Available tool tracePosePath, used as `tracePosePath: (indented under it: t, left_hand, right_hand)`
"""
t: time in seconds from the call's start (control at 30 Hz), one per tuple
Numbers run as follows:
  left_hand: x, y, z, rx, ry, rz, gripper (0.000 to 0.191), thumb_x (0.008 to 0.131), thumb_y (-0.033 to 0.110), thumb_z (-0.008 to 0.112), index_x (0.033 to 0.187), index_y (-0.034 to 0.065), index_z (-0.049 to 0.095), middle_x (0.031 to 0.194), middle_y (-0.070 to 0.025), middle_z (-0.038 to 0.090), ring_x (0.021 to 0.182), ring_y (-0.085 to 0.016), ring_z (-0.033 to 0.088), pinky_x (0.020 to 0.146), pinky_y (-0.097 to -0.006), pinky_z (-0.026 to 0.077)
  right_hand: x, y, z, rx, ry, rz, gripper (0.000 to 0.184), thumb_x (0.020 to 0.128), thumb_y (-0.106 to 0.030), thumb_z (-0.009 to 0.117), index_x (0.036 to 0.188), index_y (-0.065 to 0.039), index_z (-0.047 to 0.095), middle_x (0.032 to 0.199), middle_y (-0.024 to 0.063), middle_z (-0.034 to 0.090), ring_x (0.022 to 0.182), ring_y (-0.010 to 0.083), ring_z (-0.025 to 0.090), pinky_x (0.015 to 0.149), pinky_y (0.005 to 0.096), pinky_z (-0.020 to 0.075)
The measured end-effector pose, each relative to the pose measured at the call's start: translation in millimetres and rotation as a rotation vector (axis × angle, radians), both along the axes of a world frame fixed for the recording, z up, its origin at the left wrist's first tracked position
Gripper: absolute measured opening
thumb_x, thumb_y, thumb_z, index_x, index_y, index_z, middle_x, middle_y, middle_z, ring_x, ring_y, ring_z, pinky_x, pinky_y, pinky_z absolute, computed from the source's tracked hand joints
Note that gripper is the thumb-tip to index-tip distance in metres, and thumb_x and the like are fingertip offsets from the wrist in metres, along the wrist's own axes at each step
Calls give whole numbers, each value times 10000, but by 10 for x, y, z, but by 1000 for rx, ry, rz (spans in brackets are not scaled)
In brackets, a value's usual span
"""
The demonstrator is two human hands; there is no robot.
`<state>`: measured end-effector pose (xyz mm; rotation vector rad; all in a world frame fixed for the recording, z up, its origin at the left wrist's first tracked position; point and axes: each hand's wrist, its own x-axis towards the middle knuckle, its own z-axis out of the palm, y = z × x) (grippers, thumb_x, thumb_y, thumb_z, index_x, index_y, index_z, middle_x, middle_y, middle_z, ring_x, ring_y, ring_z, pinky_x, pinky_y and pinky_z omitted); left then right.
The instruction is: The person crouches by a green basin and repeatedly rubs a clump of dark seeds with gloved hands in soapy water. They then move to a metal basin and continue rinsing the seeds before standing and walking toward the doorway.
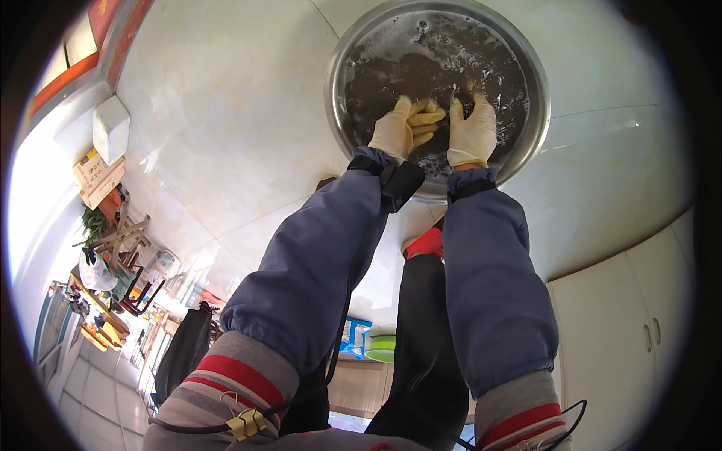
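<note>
A wide stainless steel basin (334, 90) on the floor holds dark, murky water (395, 73) with patches of foam. Both hands are over the near half of it in pale rubber gloves. My left hand (406, 127) has its thumb up and its yellowish fingers loosely bent and apart, with nothing visible in them. Beside it, my right hand (472, 129) points its thumb and fingers down at the water. Splashes and blur hide its fingertips, so I cannot tell whether it grips anything. Whatever lies under the surface is hidden. Blue-grey sleeve covers (316, 242) reach to both wrists.
Pale floor tiles (225, 113) surround the basin. A white cabinet (603, 315) stands at the right. To the left are a cardboard box (98, 177), a white block (111, 129) and a wooden folding stool (121, 234). A black cable (341, 332) runs along my left arm.
</note>
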<state>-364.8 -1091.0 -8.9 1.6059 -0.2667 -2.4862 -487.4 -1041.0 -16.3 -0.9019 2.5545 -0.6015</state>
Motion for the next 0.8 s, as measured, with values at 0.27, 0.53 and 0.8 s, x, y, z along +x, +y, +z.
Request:
tracePosePath:
  t: [0.27, 0.53, 0.8]
  left_hand:
    - [-249, 256, -60, -398, -479, -51, 357, 899, 335, 580, 1119, 54, 591, 912, -40, 649, 700, -113, 568, 599, -232, 493]
    - [-168, 197, 549, 422, 349, 490, 419, 889, 523, 498, 985, 136, 625, 873, -47, 660, 714, -191, 617, 661, -347, 530]
    - [-258, 171, 1420, 259, 254, 445, 383, 922, 365, 510, 1172, 81, 573, 1074, -96, 612, 951, -197, 568, 878, -317, 453]
  right_hand:
    - [127, 52, 36, -205, -453, -268, 227, 870, -185, 576, 1019, -16, 598, 1014, 120, 634, 864, 223, 593, 771, 320, 472]
    - [423, 249, 757, -467, -984, -554, 213, 907, -195, 573, 996, -3, 589, 1001, 60, 624, 863, 140, 554, 780, 278, 462]
    - [220, 192, 1545, -91, -33, 377, 208, 826, -195, 545, 987, -94, 628, 1079, 107, 575, 1025, 302, 525, 931, 444, 347]
